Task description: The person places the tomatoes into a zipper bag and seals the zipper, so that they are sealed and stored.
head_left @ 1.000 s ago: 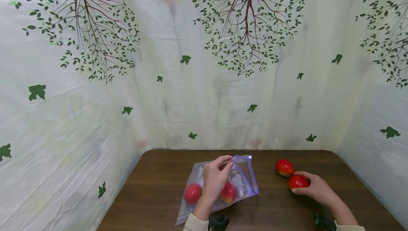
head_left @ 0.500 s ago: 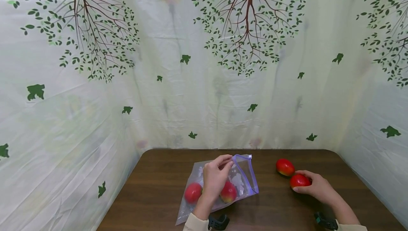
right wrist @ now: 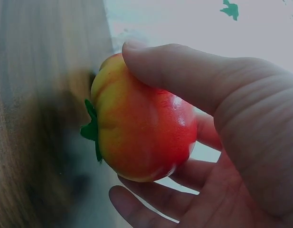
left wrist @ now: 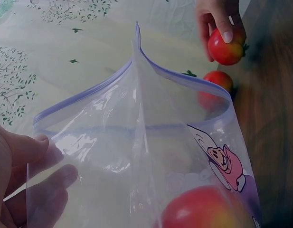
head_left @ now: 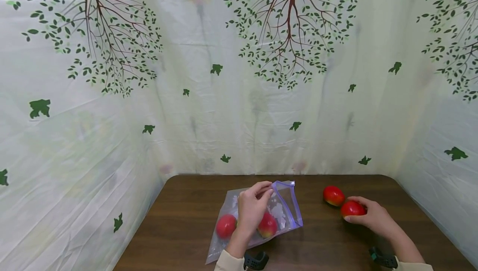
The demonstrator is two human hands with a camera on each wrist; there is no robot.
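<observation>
My left hand (head_left: 252,208) pinches the edge of a clear zip bag (left wrist: 103,171) near its mouth, thumb on the near side and fingers showing through the plastic. The bag has a purple zip strip, stands open at the mouth and bears a printed cartoon pig. Two red tomatoes lie inside, one at the left (head_left: 226,226) and one at the right (head_left: 267,225). My right hand (head_left: 375,217) holds a glossy red-and-yellow tomato (right wrist: 144,123) with a green leafy top, thumb on one side and fingers around the other. Another tomato (head_left: 334,196) sits just behind it.
A brown wooden table (head_left: 313,246) carries everything. Its back edge meets a pale cloth curtain (head_left: 257,146) printed with trees and leaves, which also runs along both sides. Dark bands sit on both wrists.
My right hand has shifted slightly right and back with the tomato, drawing a little away from my body. My left hand, the bag and the other tomatoes stay in place.
</observation>
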